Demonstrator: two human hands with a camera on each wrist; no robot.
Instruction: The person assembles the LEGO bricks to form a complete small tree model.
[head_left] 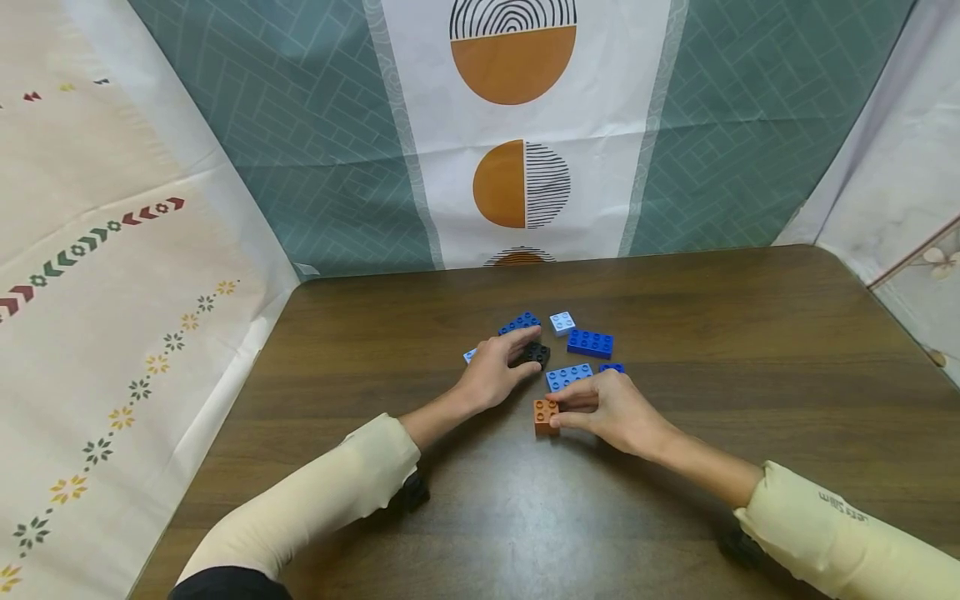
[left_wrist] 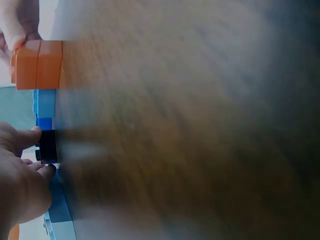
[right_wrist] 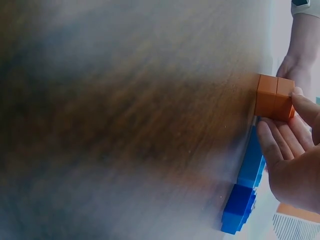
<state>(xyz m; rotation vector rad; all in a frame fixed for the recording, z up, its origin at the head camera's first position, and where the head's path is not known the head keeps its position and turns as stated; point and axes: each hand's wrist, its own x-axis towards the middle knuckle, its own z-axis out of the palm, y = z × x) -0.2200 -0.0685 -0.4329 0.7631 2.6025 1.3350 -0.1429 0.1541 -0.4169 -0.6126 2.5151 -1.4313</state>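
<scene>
Two orange bricks (head_left: 546,419), one stacked on the other, stand upright on the table. My right hand (head_left: 618,412) pinches the upper one between thumb and fingers; the seam between the orange bricks (right_wrist: 275,97) shows in the right wrist view. Further back and to the left, my left hand (head_left: 491,367) has thumb and fingers on opposite sides of a black brick (head_left: 537,354), gripping it at the tabletop. Between the hands lies a light blue brick (head_left: 568,377), just behind the orange stack.
Behind the hands sit a dark blue brick (head_left: 590,343), a small pale blue brick (head_left: 562,323) and another dark blue brick (head_left: 520,322). My right hand partly covers a blue brick (head_left: 612,367). A pale blue brick (head_left: 469,356) pokes out beside my left hand. Patterned cloth (head_left: 337,167) hangs behind the wooden table (head_left: 360,333).
</scene>
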